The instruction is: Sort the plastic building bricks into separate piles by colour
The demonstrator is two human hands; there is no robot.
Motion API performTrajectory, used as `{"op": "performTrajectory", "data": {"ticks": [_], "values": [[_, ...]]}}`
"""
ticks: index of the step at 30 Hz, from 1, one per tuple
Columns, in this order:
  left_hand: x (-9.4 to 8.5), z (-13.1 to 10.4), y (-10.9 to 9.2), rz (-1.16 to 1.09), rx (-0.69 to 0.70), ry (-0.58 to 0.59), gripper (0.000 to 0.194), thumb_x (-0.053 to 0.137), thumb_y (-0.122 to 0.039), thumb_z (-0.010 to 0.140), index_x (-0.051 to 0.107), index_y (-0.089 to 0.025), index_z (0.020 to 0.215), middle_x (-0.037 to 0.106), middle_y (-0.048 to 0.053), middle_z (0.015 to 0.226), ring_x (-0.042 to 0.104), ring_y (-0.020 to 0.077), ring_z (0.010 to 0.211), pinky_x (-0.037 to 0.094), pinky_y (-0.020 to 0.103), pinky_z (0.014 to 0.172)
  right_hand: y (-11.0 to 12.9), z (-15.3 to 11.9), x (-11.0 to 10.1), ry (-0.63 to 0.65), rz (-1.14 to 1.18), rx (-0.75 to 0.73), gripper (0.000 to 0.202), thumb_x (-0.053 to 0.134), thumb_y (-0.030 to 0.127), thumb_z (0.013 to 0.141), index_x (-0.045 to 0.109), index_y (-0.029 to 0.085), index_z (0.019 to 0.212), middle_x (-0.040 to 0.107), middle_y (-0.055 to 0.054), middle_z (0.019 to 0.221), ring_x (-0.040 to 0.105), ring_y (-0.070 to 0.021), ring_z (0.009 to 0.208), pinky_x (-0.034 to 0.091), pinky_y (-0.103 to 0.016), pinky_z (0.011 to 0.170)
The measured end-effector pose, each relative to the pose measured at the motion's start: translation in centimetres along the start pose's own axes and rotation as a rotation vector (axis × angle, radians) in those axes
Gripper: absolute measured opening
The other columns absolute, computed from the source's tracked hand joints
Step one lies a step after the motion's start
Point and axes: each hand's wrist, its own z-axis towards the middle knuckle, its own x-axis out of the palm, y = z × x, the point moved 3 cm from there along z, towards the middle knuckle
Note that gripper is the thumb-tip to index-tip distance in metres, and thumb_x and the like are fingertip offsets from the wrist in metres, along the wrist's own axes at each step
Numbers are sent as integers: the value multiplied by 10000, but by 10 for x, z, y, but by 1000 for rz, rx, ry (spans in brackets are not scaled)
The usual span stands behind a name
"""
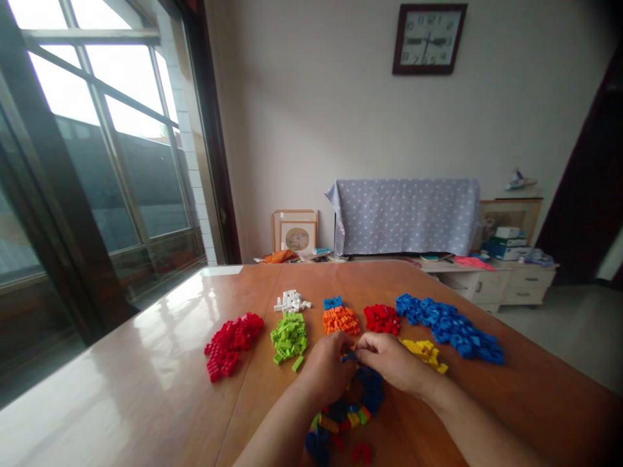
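Observation:
My left hand (334, 363) and my right hand (377, 353) meet over the middle of the table, fingers closed on a small dark blue toy brick (349, 356) between them. Below them is a ring of joined toy bricks (354, 418) in yellow, red, green and blue, partly hidden by my left hand and wrist. Dark blue bricks (372, 389) form its right side. Nearer me lie loose red bricks (361, 452) and a dark blue cluster (317, 446). Just beyond my hands sits a pile of orange bricks (341, 320).
Around my hands on the wooden table (160, 389) lie a red pile (233, 344), a green pile (289, 338), white bricks (292, 301), a second red pile (382, 318), yellow bricks (423, 351) and a large blue pile (452, 327). A cloth-covered object (406, 217) stands behind.

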Motion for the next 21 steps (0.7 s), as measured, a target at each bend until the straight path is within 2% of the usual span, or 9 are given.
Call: {"op": "performTrajectory", "data": {"ticks": [4, 7, 12, 16, 18, 21], "values": [[-5, -1, -4, 79, 15, -1, 131, 662, -175, 724, 691, -217, 844, 677, 29, 778, 556, 183, 699, 363, 254, 629, 6, -2, 1, 47, 105, 3, 292, 598, 446, 868, 669, 163, 872, 654, -12, 752, 559, -154, 688, 399, -235, 581], [-7, -2, -8, 154, 81, -1, 151, 645, -164, 735, 699, -222, 864, 694, 41, 815, 586, 198, 729, 392, 261, 645, 4, 0, 0, 37, 80, -31, 326, 590, 485, 863, 677, 173, 893, 683, -28, 808, 597, -180, 745, 440, -253, 627], [-11, -4, -14, 188, 121, -54, 250, 566, -155, 779, 718, -223, 966, 714, 59, 885, 621, 217, 808, 445, 277, 713, -5, 4, -10, -112, -23, -171, 370, 526, 518, 892, 682, 194, 979, 702, -44, 843, 624, -213, 798, 475, -288, 687], [-17, -1, -26, 183, 109, -96, 262, 585, -140, 736, 736, -213, 938, 700, 55, 881, 607, 203, 795, 445, 269, 713, -2, 2, -21, -264, -131, -269, 353, 490, 497, 916, 678, 201, 955, 717, -53, 884, 628, -221, 835, 473, -304, 749], [-26, 0, -33, 172, 93, -152, 248, 612, -127, 698, 747, -210, 889, 690, 47, 864, 596, 191, 778, 439, 262, 715, 6, -1, -25, -331, -191, -302, 340, 474, 477, 926, 679, 207, 950, 718, -55, 898, 627, -220, 847, 465, -305, 764], [-48, -5, -36, 175, 34, -239, 189, 636, -130, 686, 745, -210, 818, 670, 30, 779, 582, 183, 731, 424, 257, 695, 26, -6, -26, -360, -278, -348, 321, 451, 446, 937, 676, 217, 931, 715, -50, 912, 625, -214, 866, 452, -301, 784]]}}
